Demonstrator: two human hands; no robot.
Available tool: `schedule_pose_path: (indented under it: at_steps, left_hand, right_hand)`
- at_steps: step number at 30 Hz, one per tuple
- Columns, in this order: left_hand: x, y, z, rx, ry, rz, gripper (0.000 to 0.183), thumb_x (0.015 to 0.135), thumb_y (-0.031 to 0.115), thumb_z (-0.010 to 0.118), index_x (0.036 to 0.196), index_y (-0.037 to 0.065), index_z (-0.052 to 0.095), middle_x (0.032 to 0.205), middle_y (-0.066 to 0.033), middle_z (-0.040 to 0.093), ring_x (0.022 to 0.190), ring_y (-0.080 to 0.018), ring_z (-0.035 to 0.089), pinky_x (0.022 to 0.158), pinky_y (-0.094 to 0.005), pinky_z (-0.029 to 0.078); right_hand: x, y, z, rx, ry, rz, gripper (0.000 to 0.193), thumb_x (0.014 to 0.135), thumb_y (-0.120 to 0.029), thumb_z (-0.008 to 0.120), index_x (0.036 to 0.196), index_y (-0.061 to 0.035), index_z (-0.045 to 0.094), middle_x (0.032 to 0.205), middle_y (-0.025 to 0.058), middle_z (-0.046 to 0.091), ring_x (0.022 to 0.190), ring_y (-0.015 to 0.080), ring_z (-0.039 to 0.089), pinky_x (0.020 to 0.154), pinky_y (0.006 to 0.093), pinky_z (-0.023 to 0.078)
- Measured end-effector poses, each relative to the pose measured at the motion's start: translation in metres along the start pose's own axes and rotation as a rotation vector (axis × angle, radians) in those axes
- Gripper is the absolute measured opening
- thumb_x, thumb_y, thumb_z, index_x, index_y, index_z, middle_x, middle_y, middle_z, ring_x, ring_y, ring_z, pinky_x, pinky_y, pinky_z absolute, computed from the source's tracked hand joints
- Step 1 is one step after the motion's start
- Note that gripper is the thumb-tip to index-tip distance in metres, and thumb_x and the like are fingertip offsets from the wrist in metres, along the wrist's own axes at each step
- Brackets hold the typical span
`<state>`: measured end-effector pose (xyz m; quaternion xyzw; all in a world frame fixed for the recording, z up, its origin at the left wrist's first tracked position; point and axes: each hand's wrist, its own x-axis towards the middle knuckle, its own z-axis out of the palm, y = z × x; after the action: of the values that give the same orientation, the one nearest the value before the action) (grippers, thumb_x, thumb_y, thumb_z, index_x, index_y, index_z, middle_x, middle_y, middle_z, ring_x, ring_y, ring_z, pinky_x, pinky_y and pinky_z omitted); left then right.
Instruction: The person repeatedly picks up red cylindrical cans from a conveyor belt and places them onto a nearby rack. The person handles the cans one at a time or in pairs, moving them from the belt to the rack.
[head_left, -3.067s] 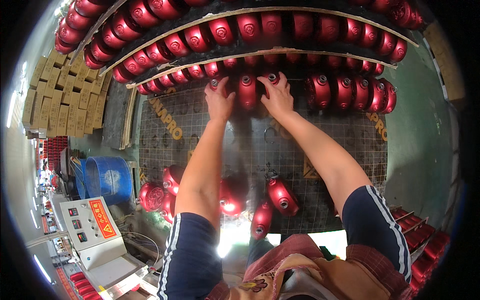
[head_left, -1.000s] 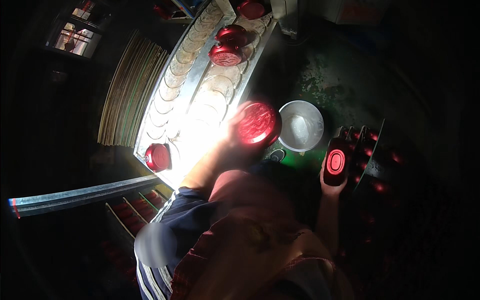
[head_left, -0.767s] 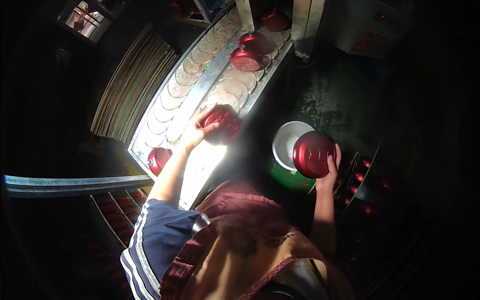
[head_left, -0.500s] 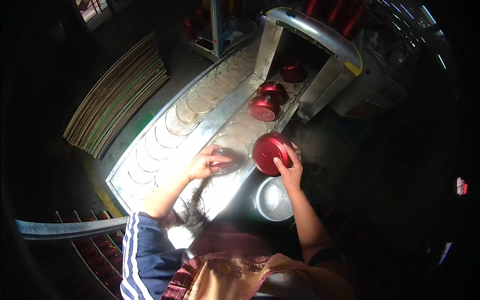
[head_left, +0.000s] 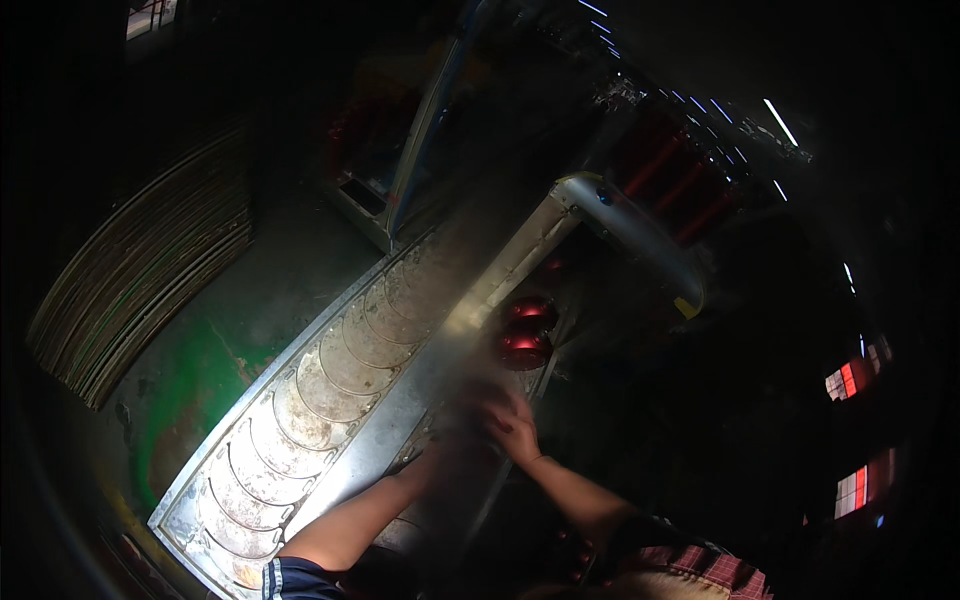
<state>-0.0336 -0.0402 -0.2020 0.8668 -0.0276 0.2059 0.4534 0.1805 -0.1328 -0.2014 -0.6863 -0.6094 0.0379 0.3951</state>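
Note:
Both my hands are together over the right-hand lane of the slatted metal conveyor [head_left: 345, 362]. Dark shadow and motion smear cover them. My right hand [head_left: 513, 428] reaches in from the right, its blurred fingers pointing left. Only faintly does my left hand [head_left: 432, 462] show at the end of its forearm. A dark reddish shape between them is too dim to make out, so what either hand holds is hidden. Just beyond my right hand, a shiny red round metal pot [head_left: 526, 352] sits on the lane, with another red pot [head_left: 531, 311] close behind it.
A metal arch [head_left: 640, 232] with a yellow corner spans the right-hand lane farther on. Left of the conveyor, a stack of thin sheets [head_left: 150, 265] stands on the greenish floor. A flat metal strip [head_left: 365, 462] divides the two lanes. Red cylinders [head_left: 675, 175] show dimly behind the arch.
My view has shifted and darkened. My right hand, which held a red round pot out at the right, has moved inward beside my left hand. That pot is no longer clearly visible.

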Motion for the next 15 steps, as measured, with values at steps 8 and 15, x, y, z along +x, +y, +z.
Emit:
schedule_pose_path:
  at_steps: [8, 15]
  left_hand:
    - [0.066, -0.009, -0.023, 0.244, -0.054, -0.125, 0.030, 0.086, 0.012, 0.065, 0.109, 0.028, 0.072, 0.140, 0.0021, 0.054, 0.133, -0.0267, 0.046, 0.109, -0.0491, 0.037]
    - [0.125, -0.022, -0.027, 0.409, -0.104, -0.251, 0.051, 0.076, 0.010, 0.073, 0.115, 0.042, 0.073, 0.157, -0.0089, 0.038, 0.138, -0.0335, 0.039, 0.112, -0.0450, 0.032]
  right_hand:
    - [0.059, 0.083, -0.006, 0.063, -0.066, 0.055, 0.064, 0.075, -0.013, 0.080, 0.134, -0.0295, 0.062, 0.145, 0.0181, 0.044, 0.133, 0.0396, 0.040, 0.112, 0.0477, 0.032]
    - [0.075, 0.063, -0.067, -0.118, 0.036, 0.099, 0.065, 0.077, -0.006, 0.075, 0.137, -0.0268, 0.060, 0.146, 0.0176, 0.041, 0.132, 0.0370, 0.041, 0.112, 0.0451, 0.035]
